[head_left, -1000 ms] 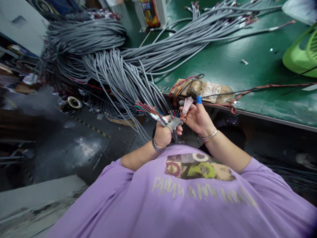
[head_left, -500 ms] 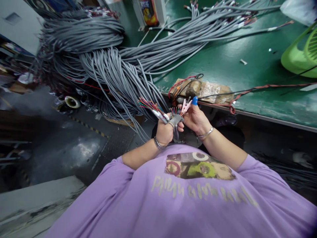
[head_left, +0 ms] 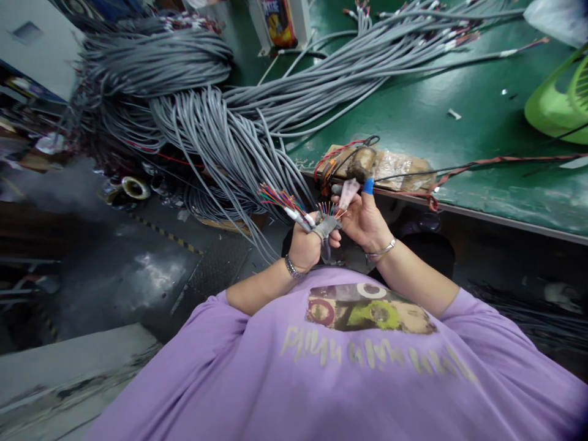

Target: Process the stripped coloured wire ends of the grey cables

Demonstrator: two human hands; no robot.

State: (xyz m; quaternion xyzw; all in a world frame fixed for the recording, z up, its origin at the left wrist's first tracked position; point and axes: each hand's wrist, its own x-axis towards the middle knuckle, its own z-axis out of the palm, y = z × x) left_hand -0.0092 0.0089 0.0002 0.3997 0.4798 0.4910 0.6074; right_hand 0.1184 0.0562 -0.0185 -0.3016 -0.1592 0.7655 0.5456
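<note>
2 hands meet just below the table [head_left: 459, 128] edge, at 12 o'clock from the purple shirt [head_left: 349, 367]. Going left to right: a heavy hank of grey cables [head_left: 202, 122] spills off the table at 10 o'clock; the left hand [head_left: 305, 245] is closed in a fist around 1 grey cable end [head_left: 325, 226], whose stripped coloured wires [head_left: 327, 210] fan upward, with a second tuft of wires [head_left: 275, 197] sticking out at its 10 o'clock. The right hand [head_left: 365, 217], a blue cap on 1 fingertip, is curled, its thumb and fingers pinched on a small pale clip [head_left: 348, 191] right at the wire tips; whether the clip bites a wire cannot be told. At 12 o'clock from the hands a taped block [head_left: 395, 165] with red and black leads sits on the table edge, and a green fan [head_left: 558, 101] stands at 2 o'clock.

The step looks like clipping a lead to single wires of the held cable end, 1 at a time. The next move seems to call for a steady left grip and a fine pinch to single out 1 thin wire from its neighbours.
</note>
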